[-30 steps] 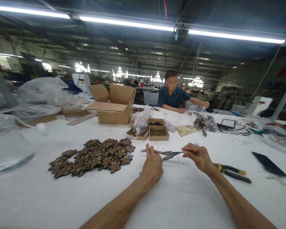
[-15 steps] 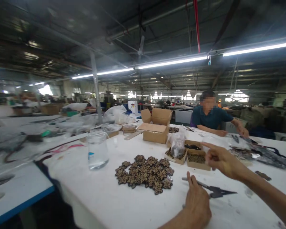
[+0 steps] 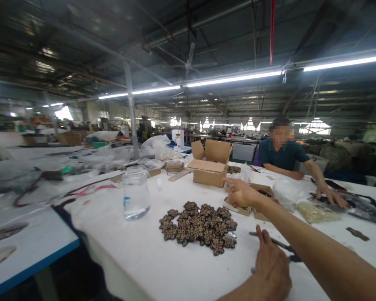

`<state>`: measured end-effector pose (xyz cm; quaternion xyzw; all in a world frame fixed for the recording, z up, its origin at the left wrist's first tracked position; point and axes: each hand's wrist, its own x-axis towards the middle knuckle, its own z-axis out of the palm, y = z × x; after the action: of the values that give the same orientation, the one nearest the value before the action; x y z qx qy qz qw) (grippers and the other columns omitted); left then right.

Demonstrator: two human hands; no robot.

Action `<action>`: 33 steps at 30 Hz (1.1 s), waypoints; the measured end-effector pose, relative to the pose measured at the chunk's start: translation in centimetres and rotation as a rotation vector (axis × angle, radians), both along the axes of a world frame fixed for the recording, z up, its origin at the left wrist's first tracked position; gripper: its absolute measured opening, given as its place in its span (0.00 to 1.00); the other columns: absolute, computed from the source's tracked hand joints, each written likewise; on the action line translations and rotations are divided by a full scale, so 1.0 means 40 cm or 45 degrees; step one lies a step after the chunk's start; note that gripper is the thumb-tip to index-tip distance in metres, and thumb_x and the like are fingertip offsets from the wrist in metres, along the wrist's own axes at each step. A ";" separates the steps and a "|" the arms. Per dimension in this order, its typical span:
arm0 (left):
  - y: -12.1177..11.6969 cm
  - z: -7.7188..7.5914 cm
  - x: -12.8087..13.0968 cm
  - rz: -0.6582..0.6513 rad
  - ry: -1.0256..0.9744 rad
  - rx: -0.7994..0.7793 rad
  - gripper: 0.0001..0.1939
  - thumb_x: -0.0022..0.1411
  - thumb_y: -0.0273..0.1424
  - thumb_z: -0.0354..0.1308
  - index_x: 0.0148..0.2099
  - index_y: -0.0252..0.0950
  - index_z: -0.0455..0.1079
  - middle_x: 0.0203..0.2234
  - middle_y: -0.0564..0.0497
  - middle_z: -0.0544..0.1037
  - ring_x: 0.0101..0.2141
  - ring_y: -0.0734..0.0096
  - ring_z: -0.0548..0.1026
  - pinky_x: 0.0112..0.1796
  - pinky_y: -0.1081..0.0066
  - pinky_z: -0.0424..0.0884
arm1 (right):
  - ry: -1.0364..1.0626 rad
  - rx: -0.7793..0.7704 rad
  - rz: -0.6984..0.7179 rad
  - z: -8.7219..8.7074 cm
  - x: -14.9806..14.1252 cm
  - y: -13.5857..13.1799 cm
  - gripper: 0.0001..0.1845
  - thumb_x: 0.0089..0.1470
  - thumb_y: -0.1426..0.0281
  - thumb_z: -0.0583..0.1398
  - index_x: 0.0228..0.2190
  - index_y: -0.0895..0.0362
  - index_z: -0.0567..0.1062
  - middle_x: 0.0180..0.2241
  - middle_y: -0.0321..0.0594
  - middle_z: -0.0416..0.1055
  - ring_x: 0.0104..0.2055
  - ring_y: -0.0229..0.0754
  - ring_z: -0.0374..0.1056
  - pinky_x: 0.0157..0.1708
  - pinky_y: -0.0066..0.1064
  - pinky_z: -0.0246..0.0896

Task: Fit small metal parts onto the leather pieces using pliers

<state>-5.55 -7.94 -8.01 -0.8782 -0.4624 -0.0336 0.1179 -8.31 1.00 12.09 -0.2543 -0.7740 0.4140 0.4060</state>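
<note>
Holding grey-handled metal pliers (image 3: 281, 244) in the left hand (image 3: 272, 259), low over the white-covered table (image 3: 175, 276). Fingers bent about the handles, two foremost pointing away across the upper one; handle ends apart, probably kept in the palm for readiness. Nose end lost behind the bare right forearm (image 3: 291, 225). Back of hand upward.

Right hand (image 3: 240, 193) stretched beyond the left, forearm crossing diagonally, over a shallow tan cardboard tray (image 3: 242, 211). Index finger straight, pointing left; others curled down. Cannot tell about any small part in those fingers, nor about contact with the tray's contents. Second tan cardboard tray (image 3: 260, 216) just beside, partly covered by the forearm. Both seemingly placed for one-armed reach.

Left of the pliers, heap of brown-and-black patterned, scalloped flat pieces (image 3: 200, 225), apparently piled aside for working room. Behind, open brown cardboard box (image 3: 209, 179). Farther left, clear glass jar of liquid (image 3: 136, 196), perhaps away from elbows. Across the table, co-worker in dark teal shirt (image 3: 283, 156), one hand spread near a clear bag of pale gold bits (image 3: 318, 212).
</note>
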 end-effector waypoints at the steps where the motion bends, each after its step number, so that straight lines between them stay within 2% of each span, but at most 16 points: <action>1: 0.002 0.002 -0.001 -0.006 -0.016 -0.021 0.28 0.53 0.39 0.56 0.50 0.25 0.79 0.52 0.27 0.76 0.65 0.27 0.54 0.64 0.35 0.20 | -0.056 -0.041 0.004 -0.038 0.029 -0.015 0.42 0.38 0.75 0.66 0.58 0.59 0.72 0.16 0.30 0.72 0.15 0.36 0.63 0.16 0.23 0.58; 4: 0.003 0.019 -0.004 -0.039 -0.091 -0.067 0.26 0.51 0.40 0.58 0.47 0.28 0.80 0.51 0.29 0.78 0.65 0.27 0.54 0.64 0.33 0.23 | -0.080 -0.200 -0.102 -0.136 0.151 -0.064 0.46 0.38 0.75 0.63 0.62 0.61 0.68 0.19 0.31 0.73 0.17 0.37 0.64 0.17 0.25 0.60; 7: -0.007 0.055 -0.007 -0.026 -0.164 -0.036 0.23 0.51 0.34 0.58 0.48 0.31 0.80 0.47 0.33 0.80 0.64 0.30 0.57 0.63 0.28 0.28 | 0.066 -0.210 -0.252 -0.200 0.301 -0.124 0.33 0.42 0.72 0.66 0.53 0.60 0.77 0.23 0.34 0.74 0.21 0.38 0.67 0.22 0.28 0.64; 9: -0.009 0.082 -0.009 -0.002 -0.224 0.000 0.22 0.51 0.29 0.56 0.47 0.31 0.80 0.46 0.35 0.81 0.64 0.35 0.59 0.64 0.31 0.33 | 0.112 -0.194 -0.421 -0.227 0.398 -0.168 0.22 0.44 0.69 0.67 0.44 0.60 0.82 0.24 0.36 0.74 0.23 0.39 0.67 0.24 0.30 0.64; 11: -0.005 0.104 -0.011 0.050 -0.314 -0.006 0.20 0.49 0.26 0.56 0.44 0.29 0.81 0.48 0.34 0.79 0.64 0.35 0.58 0.65 0.33 0.40 | 0.151 -0.173 -0.594 -0.249 0.481 -0.209 0.16 0.46 0.66 0.69 0.38 0.60 0.84 0.23 0.37 0.73 0.23 0.39 0.66 0.24 0.31 0.63; 14: 0.001 0.123 -0.009 0.128 -0.426 -0.037 0.23 0.46 0.23 0.56 0.45 0.24 0.79 0.60 0.29 0.69 0.67 0.33 0.52 0.64 0.36 0.50 | 0.301 -0.101 -0.800 -0.274 0.573 -0.258 0.14 0.48 0.64 0.69 0.35 0.59 0.84 0.23 0.38 0.73 0.24 0.41 0.66 0.25 0.33 0.64; 16: 0.001 0.130 -0.006 0.147 -0.403 -0.051 0.22 0.45 0.23 0.55 0.44 0.22 0.78 0.60 0.27 0.68 0.67 0.33 0.52 0.65 0.38 0.50 | 0.460 -0.028 -0.892 -0.283 0.619 -0.279 0.13 0.48 0.63 0.70 0.36 0.57 0.84 0.25 0.39 0.73 0.25 0.41 0.66 0.26 0.35 0.65; 18: 0.001 0.136 -0.004 0.127 -0.358 -0.057 0.20 0.45 0.23 0.54 0.41 0.23 0.78 0.58 0.27 0.70 0.66 0.35 0.54 0.66 0.41 0.48 | 0.576 0.031 -0.920 -0.285 0.658 -0.289 0.14 0.49 0.64 0.70 0.37 0.57 0.84 0.26 0.40 0.73 0.25 0.41 0.66 0.26 0.35 0.65; 21: 0.011 0.139 -0.004 0.141 -0.324 -0.037 0.20 0.45 0.22 0.53 0.41 0.24 0.77 0.56 0.29 0.71 0.65 0.40 0.57 0.67 0.45 0.49 | 0.584 0.082 -0.915 -0.283 0.698 -0.286 0.11 0.50 0.65 0.69 0.37 0.56 0.84 0.27 0.40 0.73 0.25 0.41 0.65 0.24 0.35 0.64; 24: 0.028 0.137 -0.005 0.179 -0.346 0.012 0.22 0.44 0.21 0.53 0.43 0.25 0.76 0.59 0.30 0.69 0.67 0.41 0.54 0.66 0.43 0.52 | 0.455 0.156 -1.008 -0.288 0.708 -0.272 0.09 0.53 0.64 0.67 0.34 0.55 0.83 0.27 0.40 0.73 0.25 0.41 0.66 0.25 0.34 0.64; 27: 0.027 0.138 -0.003 0.218 -0.362 0.018 0.24 0.43 0.19 0.52 0.45 0.25 0.75 0.61 0.30 0.66 0.68 0.40 0.52 0.65 0.41 0.52 | 0.256 0.316 -1.120 -0.301 0.694 -0.268 0.07 0.54 0.63 0.66 0.33 0.54 0.82 0.27 0.40 0.73 0.27 0.43 0.67 0.28 0.35 0.65; 29: 0.010 0.144 0.000 0.215 -0.337 0.000 0.25 0.44 0.19 0.52 0.46 0.24 0.76 0.61 0.30 0.67 0.67 0.40 0.53 0.65 0.40 0.51 | 0.158 0.436 -1.132 -0.311 0.682 -0.276 0.07 0.55 0.64 0.65 0.33 0.53 0.82 0.27 0.41 0.73 0.27 0.44 0.67 0.29 0.36 0.66; 33: -0.030 0.150 -0.002 0.129 -0.278 -0.104 0.25 0.47 0.23 0.54 0.48 0.25 0.77 0.52 0.32 0.76 0.65 0.38 0.55 0.66 0.37 0.48 | 0.038 0.557 -1.080 -0.334 0.682 -0.290 0.06 0.56 0.65 0.65 0.35 0.52 0.81 0.28 0.44 0.74 0.26 0.45 0.68 0.28 0.37 0.67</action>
<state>-5.64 -9.14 -2.00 -0.8488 -0.5173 -0.1043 0.0325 18.99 -10.62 -1.27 -0.4504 -0.6650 0.0429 0.5941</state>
